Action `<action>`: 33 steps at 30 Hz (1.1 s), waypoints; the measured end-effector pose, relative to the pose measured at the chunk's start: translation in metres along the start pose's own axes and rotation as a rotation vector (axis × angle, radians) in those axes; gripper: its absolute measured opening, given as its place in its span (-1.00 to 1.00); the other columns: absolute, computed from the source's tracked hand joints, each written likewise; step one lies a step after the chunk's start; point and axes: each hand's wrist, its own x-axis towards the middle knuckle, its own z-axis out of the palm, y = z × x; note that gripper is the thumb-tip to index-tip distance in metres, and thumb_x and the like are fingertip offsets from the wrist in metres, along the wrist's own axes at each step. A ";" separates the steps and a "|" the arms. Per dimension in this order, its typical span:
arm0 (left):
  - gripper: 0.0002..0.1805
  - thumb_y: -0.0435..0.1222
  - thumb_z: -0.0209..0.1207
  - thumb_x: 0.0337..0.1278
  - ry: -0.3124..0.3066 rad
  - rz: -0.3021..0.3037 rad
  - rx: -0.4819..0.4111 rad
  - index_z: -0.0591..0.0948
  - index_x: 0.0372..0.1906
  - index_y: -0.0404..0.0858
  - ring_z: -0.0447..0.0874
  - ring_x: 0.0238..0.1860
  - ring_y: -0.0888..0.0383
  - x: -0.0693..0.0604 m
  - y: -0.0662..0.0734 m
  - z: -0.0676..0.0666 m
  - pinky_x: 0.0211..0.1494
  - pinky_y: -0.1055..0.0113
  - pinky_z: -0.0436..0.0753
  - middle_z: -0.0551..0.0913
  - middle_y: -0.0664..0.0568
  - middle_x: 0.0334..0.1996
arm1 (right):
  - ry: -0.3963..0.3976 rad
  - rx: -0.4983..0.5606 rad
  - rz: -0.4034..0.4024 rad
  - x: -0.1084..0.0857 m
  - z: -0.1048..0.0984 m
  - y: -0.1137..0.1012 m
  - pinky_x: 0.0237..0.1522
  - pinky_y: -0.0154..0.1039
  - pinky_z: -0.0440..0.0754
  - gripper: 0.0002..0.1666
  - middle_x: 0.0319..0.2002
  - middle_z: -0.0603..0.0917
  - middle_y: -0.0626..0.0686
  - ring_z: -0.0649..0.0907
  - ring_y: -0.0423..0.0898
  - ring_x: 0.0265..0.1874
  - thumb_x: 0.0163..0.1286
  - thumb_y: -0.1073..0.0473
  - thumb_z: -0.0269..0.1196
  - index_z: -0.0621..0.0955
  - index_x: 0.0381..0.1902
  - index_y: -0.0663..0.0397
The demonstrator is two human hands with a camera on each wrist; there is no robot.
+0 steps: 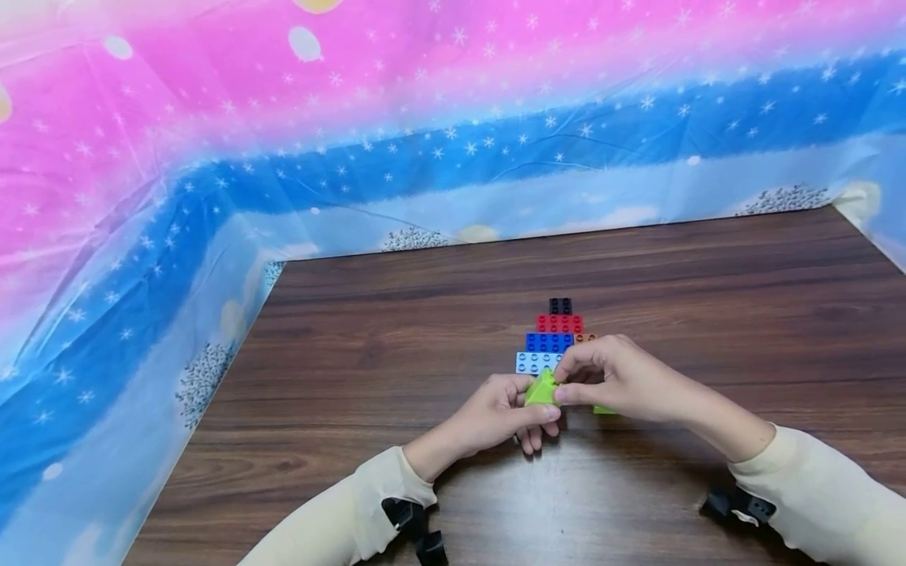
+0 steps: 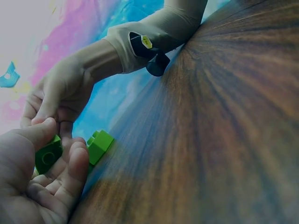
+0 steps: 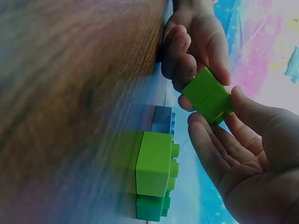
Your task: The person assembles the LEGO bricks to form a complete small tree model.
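In the head view a lime green piece [image 1: 542, 388] is held above the table between both hands. My left hand [image 1: 499, 413] pinches its left side with thumb and fingers. The thumb and fingertips of my right hand [image 1: 626, 381] grip its right side. Seen from the right wrist, the green piece [image 3: 205, 95] shows a seam across it, like two bricks together. From the left wrist, a round hollow shows in the green piece [image 2: 48, 155]. Just beyond the hands are rows of bricks: light blue [image 1: 536, 362], blue [image 1: 548, 342], red [image 1: 559, 323] and black [image 1: 561, 306].
An orange brick [image 1: 584, 338] sits beside the blue one, partly behind my right hand. A lime green brick [image 3: 154, 163] and a darker green brick [image 3: 150, 207] lie on the wooden table [image 1: 396, 314]. A patterned cloth [image 1: 425, 157] hangs along the table's far and left edges.
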 end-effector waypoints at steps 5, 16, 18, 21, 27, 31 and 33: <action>-0.74 -0.39 0.17 0.53 -0.003 0.019 -0.020 0.59 0.08 -0.55 0.66 -0.55 0.23 0.006 0.000 0.001 -0.48 0.38 0.71 0.81 -0.19 -0.29 | -0.004 -0.092 0.011 -0.003 -0.011 -0.005 -0.33 -0.27 0.71 -0.97 -0.25 0.77 -0.20 0.68 -0.22 -0.36 0.47 0.15 0.42 0.77 -0.17 -0.11; -0.71 -0.36 0.15 0.57 0.035 0.018 -0.039 0.54 0.13 -0.53 0.68 -0.49 0.21 0.002 0.002 -0.002 -0.42 0.37 0.70 0.79 -0.31 -0.10 | -0.095 -0.519 0.016 -0.011 -0.037 -0.009 -0.38 -0.30 0.58 -0.83 -0.36 0.61 -0.31 0.51 -0.34 -0.43 0.39 0.22 0.46 0.69 -0.28 -0.19; -0.73 -0.36 0.14 0.57 0.040 0.018 -0.063 0.53 0.14 -0.48 0.69 -0.49 0.20 0.002 0.002 -0.002 -0.42 0.37 0.70 0.80 -0.28 -0.12 | -0.131 -0.539 0.031 -0.011 -0.037 -0.008 -0.42 -0.33 0.52 -0.76 -0.40 0.58 -0.31 0.46 -0.32 -0.48 0.35 0.26 0.47 0.66 -0.36 -0.22; -0.78 -0.38 0.13 0.57 0.034 0.020 -0.100 0.50 0.13 -0.40 0.71 -0.48 0.19 0.001 0.002 -0.001 -0.43 0.35 0.70 0.80 -0.26 -0.15 | -0.179 -0.550 0.038 -0.012 -0.036 -0.007 -0.44 -0.34 0.50 -0.75 -0.39 0.58 -0.32 0.46 -0.34 -0.48 0.34 0.29 0.45 0.66 -0.36 -0.22; -0.87 -0.41 0.12 0.55 0.028 0.029 -0.138 0.48 0.04 -0.33 0.74 -0.44 0.16 0.000 0.001 -0.001 -0.36 0.30 0.75 0.76 -0.39 -0.12 | -0.227 -0.565 0.068 -0.013 -0.031 -0.008 -0.42 -0.31 0.54 -0.78 -0.32 0.61 -0.30 0.52 -0.34 -0.44 0.29 0.21 0.52 0.67 -0.33 -0.22; -0.88 -0.42 0.11 0.52 0.020 0.025 -0.152 0.47 0.01 -0.35 0.72 -0.44 0.18 0.000 0.001 -0.001 -0.34 0.33 0.75 0.78 -0.21 -0.21 | -0.249 -0.575 0.097 -0.013 -0.027 -0.010 -0.42 -0.32 0.53 -0.72 -0.34 0.59 -0.28 0.50 -0.33 -0.44 0.22 0.22 0.58 0.65 -0.36 -0.21; -0.87 -0.42 0.10 0.52 0.016 0.019 -0.145 0.47 0.03 -0.34 0.70 -0.45 0.19 0.000 0.001 -0.001 -0.35 0.34 0.74 0.77 -0.07 -0.26 | -0.261 -0.573 0.107 -0.012 -0.025 -0.010 -0.41 -0.32 0.51 -0.70 -0.34 0.57 -0.27 0.49 -0.32 -0.44 0.20 0.24 0.59 0.64 -0.37 -0.20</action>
